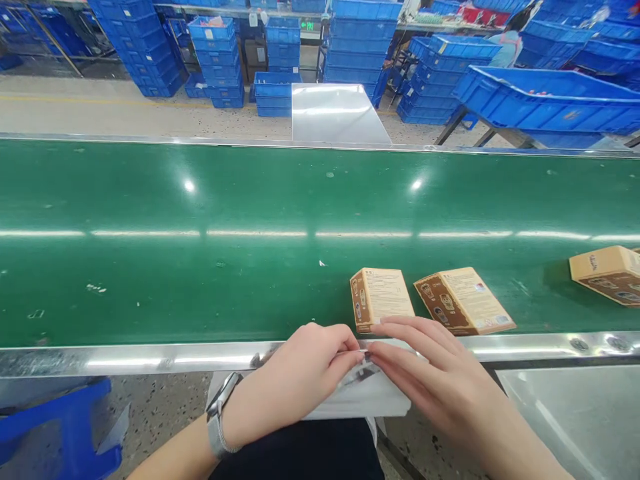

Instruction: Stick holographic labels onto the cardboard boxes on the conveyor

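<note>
Just in front of the belt's near rail, my left hand [320, 360] pinches the edge of a thin whitish sheet or packet [357, 379] with grey and dark print. What kind of packet it is cannot be made out. My right hand [435, 367] meets it from the other side, its fingertips closed at the same edge, thumb largely hidden. Beyond the fingers stands a brown and cream printed box [387, 293] on the belt, partly covered by my right hand. To its right lies a second printed box [465, 301]. White material [385, 397] lies beneath my hands, over my lap.
A green conveyor belt [250, 193] runs across, edged by a metal rail [200, 358]. Another box [607, 273] sits at far right. Blue crates [360, 40] and a large blue bin [550, 100] stand beyond. A blue stool [75, 427] is at lower left, a metal surface [575, 413] at lower right.
</note>
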The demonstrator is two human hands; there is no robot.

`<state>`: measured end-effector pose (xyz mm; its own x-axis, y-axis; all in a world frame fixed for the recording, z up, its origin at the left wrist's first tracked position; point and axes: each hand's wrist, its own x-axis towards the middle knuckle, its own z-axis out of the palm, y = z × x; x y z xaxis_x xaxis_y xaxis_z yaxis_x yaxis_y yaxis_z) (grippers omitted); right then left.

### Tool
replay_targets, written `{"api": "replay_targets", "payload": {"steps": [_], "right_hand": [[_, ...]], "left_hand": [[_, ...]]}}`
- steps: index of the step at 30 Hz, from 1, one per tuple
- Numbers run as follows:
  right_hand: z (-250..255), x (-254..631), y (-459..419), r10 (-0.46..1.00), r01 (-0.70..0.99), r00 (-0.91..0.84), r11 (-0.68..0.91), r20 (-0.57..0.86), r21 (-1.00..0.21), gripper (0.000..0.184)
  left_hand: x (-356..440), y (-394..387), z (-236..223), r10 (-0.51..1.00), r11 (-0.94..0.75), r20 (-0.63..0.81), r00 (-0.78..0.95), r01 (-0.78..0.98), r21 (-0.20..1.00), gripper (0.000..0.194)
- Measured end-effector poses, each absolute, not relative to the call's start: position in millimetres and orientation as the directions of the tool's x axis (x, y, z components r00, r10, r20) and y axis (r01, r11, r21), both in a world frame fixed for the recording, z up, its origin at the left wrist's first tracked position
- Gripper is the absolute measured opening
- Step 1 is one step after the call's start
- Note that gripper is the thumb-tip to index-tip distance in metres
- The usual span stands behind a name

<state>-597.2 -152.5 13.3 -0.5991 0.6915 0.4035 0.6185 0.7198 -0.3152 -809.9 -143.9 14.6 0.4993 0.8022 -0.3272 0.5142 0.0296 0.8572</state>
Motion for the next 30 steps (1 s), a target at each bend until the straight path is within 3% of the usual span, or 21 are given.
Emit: {"api": "replay_targets", "payload": {"steps": [3,6,8,10,12,13,15,19,25,30], "right_hand": [[12,-598,-158,0.638,0.607,-0.603,0.757,0.48,-0.244,0.022],[6,-594,-162,0.679,0.577,-0.505,0.725,0.533,-0.376,0.022],[-1,-588,-161,0.819,0.594,-0.275,0.557,0.504,-0.581,0.015],[-10,-582,-154,0.918,0.532,0.114,0.267,0.381,-0.803,0.006],[-22,-576,-141,0.871,0.318,0.453,0.041,0.19,-0.947,0.014],[-28,-574,-134,0.835,0.192,0.542,-0.011,0.096,-0.981,0.021],[-38,-573,-120,0.804,0.0,0.593,-0.06,-0.048,-0.998,0.031],[-48,-573,-104,0.774,-0.105,0.614,-0.114,-0.154,-0.988,0.037],[-51,-568,-103,0.736,-0.079,0.663,-0.112,-0.136,-0.991,0.034],[-51,-559,-101,0.733,0.035,0.677,-0.121,-0.065,-0.992,0.033]], "left_hand": [[-810,-141,14,0.802,0.049,-0.333,0.496,0.501,0.864,0.026],[-811,-140,14,0.807,0.06,-0.337,0.484,0.502,0.863,0.026],[-810,-140,13,0.815,0.039,-0.331,0.476,0.526,0.85,0.025],[-806,-140,10,0.83,-0.082,-0.238,0.505,0.532,0.842,0.022],[-798,-139,3,0.803,-0.333,-0.026,0.596,0.484,0.809,0.018],[-793,-138,-1,0.754,-0.473,0.088,0.651,0.446,0.76,0.017],[-781,-135,-12,0.622,-0.69,0.232,0.748,0.384,0.613,0.018],[-758,-128,-33,0.492,-0.831,0.219,0.843,0.379,0.408,0.016],[-741,-123,-38,0.469,-0.861,0.194,0.862,0.396,0.319,0.019],[-730,-118,-33,0.449,-0.875,0.18,0.875,0.389,0.288,0.02]]}}
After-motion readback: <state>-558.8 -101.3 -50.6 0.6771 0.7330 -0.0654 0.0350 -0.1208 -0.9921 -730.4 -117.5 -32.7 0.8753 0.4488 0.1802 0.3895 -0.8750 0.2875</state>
